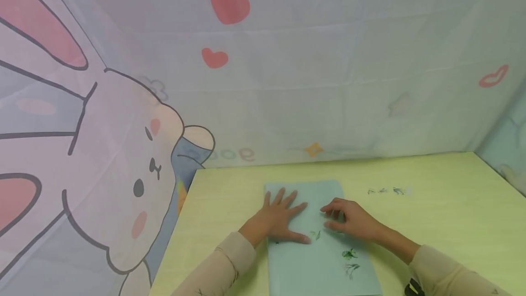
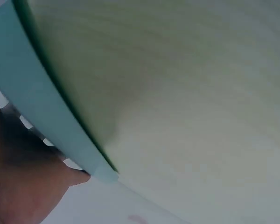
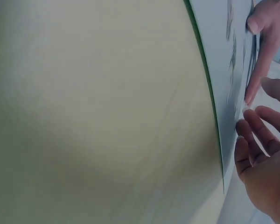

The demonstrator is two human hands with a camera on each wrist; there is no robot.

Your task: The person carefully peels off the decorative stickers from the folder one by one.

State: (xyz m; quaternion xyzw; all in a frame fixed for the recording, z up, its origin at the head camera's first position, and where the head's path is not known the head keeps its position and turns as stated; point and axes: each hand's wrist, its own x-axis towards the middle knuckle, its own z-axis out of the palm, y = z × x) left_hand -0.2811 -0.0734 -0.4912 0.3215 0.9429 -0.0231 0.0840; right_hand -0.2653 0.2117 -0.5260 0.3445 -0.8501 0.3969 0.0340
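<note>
A pale blue-green notebook-like rectangle lies on the yellow table; whether it is a book or a folder I cannot tell. My left hand presses flat on its upper left part, fingers spread. Beside the left thumb is a small pale green sprig picture. A darker green leafy sprig and a grey-green one lie lower right on the cover. My right hand is over the right side, its fingers loosely bent. In the right wrist view, the right hand's thumb stands apart from the fingers, nothing visible between them.
Several small plant-like cutouts or stickers lie on the yellow table, right of the rectangle. A black object shows partly beside the right sleeve. Behind the table hangs a pale cloth with hearts and a large rabbit.
</note>
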